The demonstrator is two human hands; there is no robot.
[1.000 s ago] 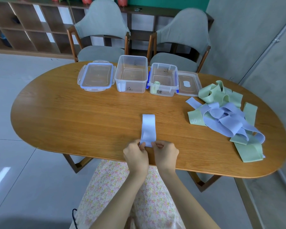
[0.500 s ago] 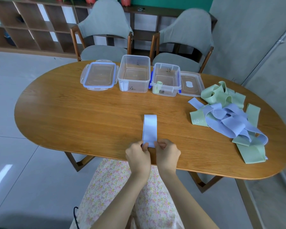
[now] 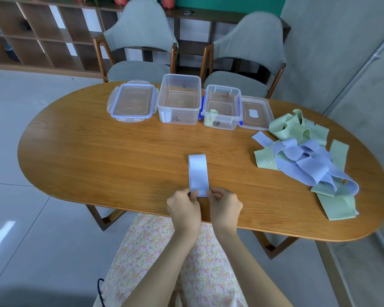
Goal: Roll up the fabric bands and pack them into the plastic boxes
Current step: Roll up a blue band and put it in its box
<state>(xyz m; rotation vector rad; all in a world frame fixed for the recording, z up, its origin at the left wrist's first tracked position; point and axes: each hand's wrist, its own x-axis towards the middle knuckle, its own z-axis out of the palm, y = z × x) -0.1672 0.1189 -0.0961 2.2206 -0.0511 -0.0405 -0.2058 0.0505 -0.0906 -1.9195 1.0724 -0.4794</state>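
Both hands, left [image 3: 184,207] and right [image 3: 225,207], pinch the near end of the blue band [image 3: 198,173] (flat on the surface [image 3: 98,156]), each grip closed on it.

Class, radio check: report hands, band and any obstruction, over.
Left hand and right hand both pinch near end of lilac band, flat on table. Rolling just begun. Path to open boxes unobstructed.
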